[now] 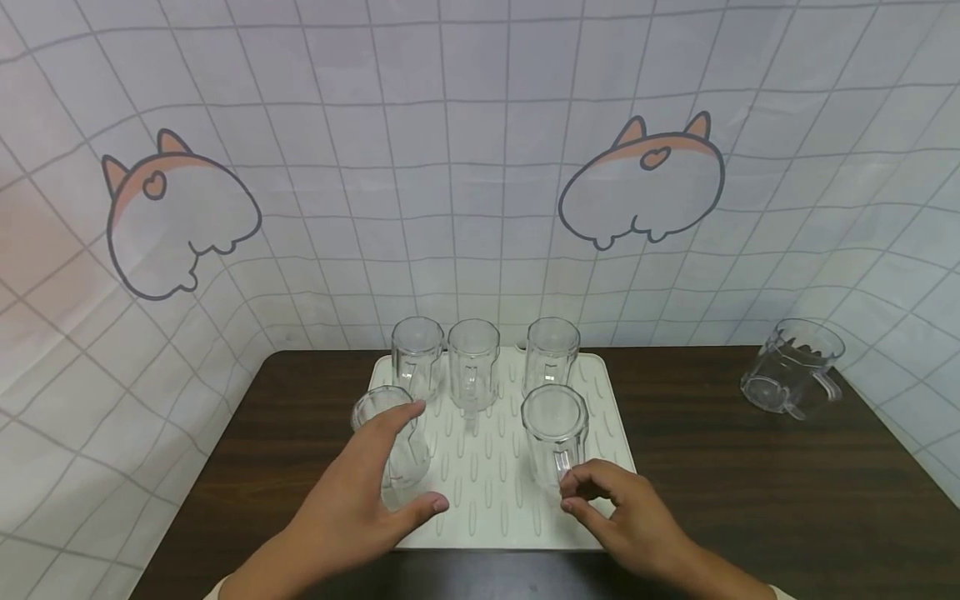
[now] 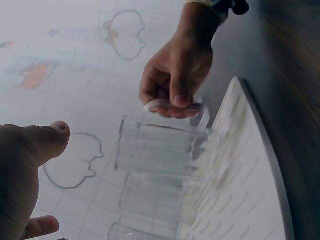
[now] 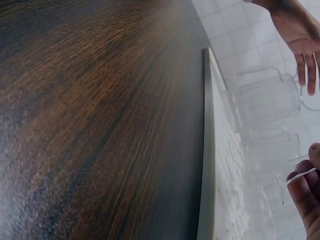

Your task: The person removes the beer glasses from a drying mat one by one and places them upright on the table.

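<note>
My right hand [image 1: 630, 508] pinches the handle of a clear glass mug [image 1: 553, 421] at the front right of a white ridged mat [image 1: 487, 492]. The left wrist view shows that right hand [image 2: 177, 72] with its thumb laid on the handle. At the front left of the mat stands another clear mug [image 1: 408, 458], partly hidden behind my left hand [image 1: 360, 492]. The left hand's fingers are stretched out and its thumb spread apart, holding nothing. In the right wrist view, the left hand [image 3: 300, 40] has straight fingers close to a mug.
Along the mat's back edge stand three more clear mugs, the left [image 1: 417, 358], middle [image 1: 474, 367] and right [image 1: 552, 354]. A separate mug [image 1: 787, 371] sits far right on the dark wooden table [image 1: 712, 467]. A white gridded curtain [image 1: 480, 208] surrounds the table's back and sides.
</note>
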`<state>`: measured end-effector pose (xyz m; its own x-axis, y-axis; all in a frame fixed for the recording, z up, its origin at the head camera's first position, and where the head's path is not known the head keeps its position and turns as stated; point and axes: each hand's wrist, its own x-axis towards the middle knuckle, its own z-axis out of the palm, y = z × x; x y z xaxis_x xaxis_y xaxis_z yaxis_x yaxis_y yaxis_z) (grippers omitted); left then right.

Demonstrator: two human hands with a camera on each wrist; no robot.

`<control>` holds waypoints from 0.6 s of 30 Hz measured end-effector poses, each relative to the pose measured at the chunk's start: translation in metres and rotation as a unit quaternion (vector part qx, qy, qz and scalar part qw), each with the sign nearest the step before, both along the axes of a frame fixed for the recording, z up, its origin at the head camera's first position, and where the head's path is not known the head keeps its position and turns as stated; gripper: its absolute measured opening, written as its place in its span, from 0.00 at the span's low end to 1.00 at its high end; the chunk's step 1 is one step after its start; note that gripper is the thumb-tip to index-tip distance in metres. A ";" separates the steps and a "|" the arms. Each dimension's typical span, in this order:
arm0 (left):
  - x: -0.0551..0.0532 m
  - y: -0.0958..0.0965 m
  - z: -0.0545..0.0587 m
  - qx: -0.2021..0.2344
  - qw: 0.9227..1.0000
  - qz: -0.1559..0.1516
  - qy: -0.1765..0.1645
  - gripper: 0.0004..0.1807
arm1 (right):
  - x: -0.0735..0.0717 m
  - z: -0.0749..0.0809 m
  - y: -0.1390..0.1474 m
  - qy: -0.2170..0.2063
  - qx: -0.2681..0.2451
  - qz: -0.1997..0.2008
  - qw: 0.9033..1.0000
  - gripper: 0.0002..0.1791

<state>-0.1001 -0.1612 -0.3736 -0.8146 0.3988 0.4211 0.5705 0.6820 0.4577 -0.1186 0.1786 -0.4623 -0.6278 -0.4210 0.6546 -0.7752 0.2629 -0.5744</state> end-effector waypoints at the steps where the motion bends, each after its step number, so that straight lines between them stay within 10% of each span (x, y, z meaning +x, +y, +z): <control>1: -0.001 0.003 -0.001 -0.001 1.000 -0.005 -0.001 0.53 | 0.000 0.001 0.000 0.003 0.000 0.000 1.000 0.07; 18: -0.018 0.035 -0.027 0.010 0.997 -0.044 -0.056 0.49 | 0.004 0.011 0.001 -0.016 0.036 -0.023 0.999 0.15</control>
